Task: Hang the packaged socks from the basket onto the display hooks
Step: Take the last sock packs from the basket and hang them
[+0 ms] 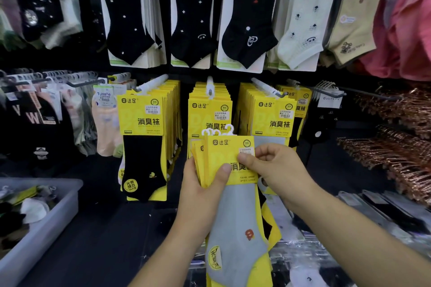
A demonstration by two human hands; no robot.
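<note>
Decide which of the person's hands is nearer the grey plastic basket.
Left. The left hand grips the sock packs on the side towards the basket; the right hand is on their far side.

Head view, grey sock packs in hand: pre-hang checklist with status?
1. Left hand gripping the stack of sock packs: ok.
2. Right hand pinching the front pack's card: ok.
3. White hanger loops up and free: ok.
4. Single pack separated from stack: not ok.
5. Matching grey row on right hook: ok.
6. Spare room on that hook: cannot tell.
</note>
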